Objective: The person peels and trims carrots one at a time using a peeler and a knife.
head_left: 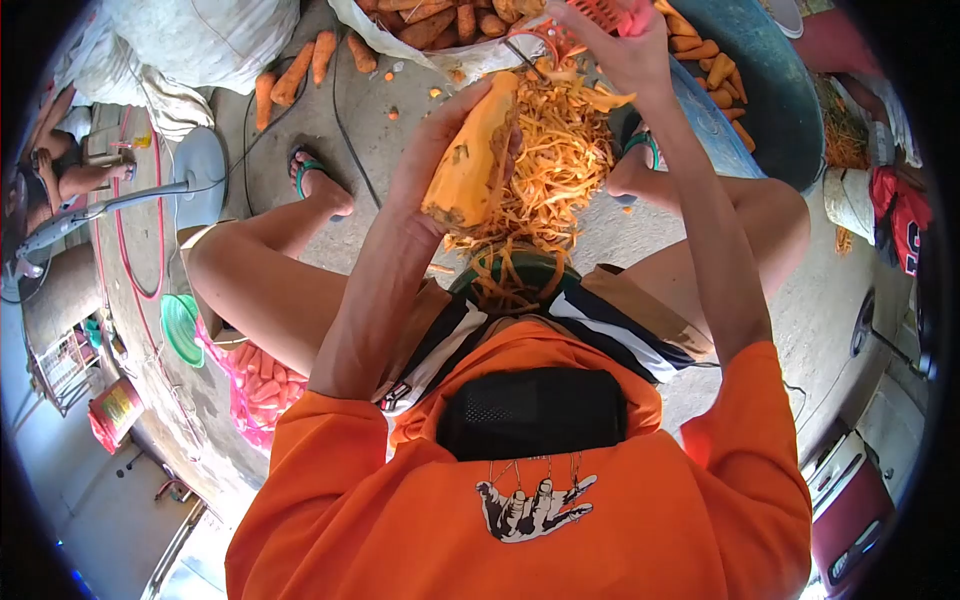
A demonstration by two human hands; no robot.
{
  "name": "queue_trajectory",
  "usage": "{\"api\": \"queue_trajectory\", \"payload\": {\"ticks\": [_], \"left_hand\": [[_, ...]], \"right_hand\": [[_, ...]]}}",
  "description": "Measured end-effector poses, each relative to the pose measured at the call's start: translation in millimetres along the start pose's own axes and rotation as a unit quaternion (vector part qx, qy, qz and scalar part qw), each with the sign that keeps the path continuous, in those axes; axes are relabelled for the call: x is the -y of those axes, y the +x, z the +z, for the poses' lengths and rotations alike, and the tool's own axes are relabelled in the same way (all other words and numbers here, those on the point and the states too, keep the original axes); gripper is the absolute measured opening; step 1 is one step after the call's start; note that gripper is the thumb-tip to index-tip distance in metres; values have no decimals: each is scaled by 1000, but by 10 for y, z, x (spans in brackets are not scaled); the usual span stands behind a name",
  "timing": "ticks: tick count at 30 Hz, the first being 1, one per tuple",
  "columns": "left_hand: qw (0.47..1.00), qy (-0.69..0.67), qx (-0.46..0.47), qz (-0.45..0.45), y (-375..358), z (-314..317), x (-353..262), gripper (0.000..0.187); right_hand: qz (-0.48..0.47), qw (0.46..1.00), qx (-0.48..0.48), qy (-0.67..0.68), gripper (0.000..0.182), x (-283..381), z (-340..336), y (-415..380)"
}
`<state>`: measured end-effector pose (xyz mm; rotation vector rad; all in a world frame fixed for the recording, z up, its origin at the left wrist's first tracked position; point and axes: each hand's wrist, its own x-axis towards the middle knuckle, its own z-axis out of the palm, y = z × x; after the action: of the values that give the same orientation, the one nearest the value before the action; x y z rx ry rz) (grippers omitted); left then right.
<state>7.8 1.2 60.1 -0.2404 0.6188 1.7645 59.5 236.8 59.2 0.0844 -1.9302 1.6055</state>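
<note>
In the head view, my left hand [440, 150] is wrapped round a large, partly peeled carrot [476, 150], which stands tilted above the heap of peelings. The carrot's lower end is brown and rough. My right hand [625, 50] is raised to the upper right, its fingers closed round a red tool [602, 15], probably a peeler, with orange peel close below it. Orange peelings [565, 160] lie piled on the floor between my feet, and some hang over a dark green round thing [512, 275] between my thighs.
Unpeeled carrots [430, 28] fill a white sack at the top, with a few loose on the floor. A blue tub [790, 110] holding peeled carrots stands at the upper right. At left are a grey fan [200, 175] and a pink bag of carrots [262, 385]. Other people sit at both sides.
</note>
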Motion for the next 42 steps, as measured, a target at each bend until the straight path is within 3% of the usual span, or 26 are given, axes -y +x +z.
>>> {"api": "queue_trajectory", "payload": {"ticks": [1,2,6,9,11,13,14,15,17,19,21,22,23,25,26,27,29,30,31,33,34,35,36,38,41,42], "left_hand": [[1000,11,-15,19,4,27,-12,27],[1000,9,-17,22,-8,64,-13,27],[997,41,-30,52,-6,57,-24,28],[995,79,-22,53,-51,42,16,30],[998,48,-36,35,11,-4,27,31],[997,58,-31,45,24,35,10,31],[996,66,-33,54,-8,54,7,31],[996,65,-36,57,-42,82,-5,31],[996,65,-36,40,-69,136,-30,32],[995,75,-34,48,-51,69,21,32],[995,86,-23,55,-4,-3,66,33],[995,81,-39,43,12,-45,73,32],[995,76,-56,32,13,-44,74,32],[991,108,-61,53,12,2,55,31],[986,136,-68,74,-1,33,58,31],[986,133,-69,73,-14,60,72,31],[989,86,-75,98,-34,95,69,31],[987,35,152,-27,-40,-116,-89,31],[988,36,148,-29,-9,-207,-39,31],[992,56,60,95,67,-280,101,30],[983,99,-51,148,63,-137,120,28],[983,99,-48,145,46,-88,129,28],[980,130,-63,137,29,-54,126,27],[975,164,-76,131,20,-23,72,26],[988,95,-90,76,37,-46,-3,25],[990,83,-77,80,46,-56,-17,26]], "right_hand": [[25,989,13,143,12,31,41,45],[26,998,31,54,32,224,158,-41],[-63,980,174,-76,20,655,447,-260],[31,999,38,3,25,193,210,-133],[24,994,2,-111,25,-9,-2,-18],[4,988,-11,154,12,-96,-1,59],[-57,998,4,19,25,99,116,8],[-56,998,7,23,25,273,258,-81],[-85,982,165,-24,23,521,453,-213],[-62,986,138,-69,24,485,446,-264],[121,991,50,-7,24,170,234,-142],[99,985,5,-142,26,18,29,-81],[99,985,5,-144,26,-43,-32,-11],[21,998,-8,-56,12,-126,-107,93],[57,995,-2,78,15,73,1,48],[59,995,-1,78,15,210,101,-11],[-108,982,147,-39,20,390,267,-86],[-108,983,146,-36,20,449,330,-126],[-84,983,159,-43,22,500,381,-174],[-59,983,169,-51,23,463,368,-200],[10,985,147,-85,23,341,285,-159],[78,982,125,-120,22,217,185,-109],[77,982,124,-123,22,50,66,-65],[93,993,-5,75,21,-166,-61,27],[110,990,25,82,20,60,30,36],[-35,997,74,-12,20,67,111,32]]}}
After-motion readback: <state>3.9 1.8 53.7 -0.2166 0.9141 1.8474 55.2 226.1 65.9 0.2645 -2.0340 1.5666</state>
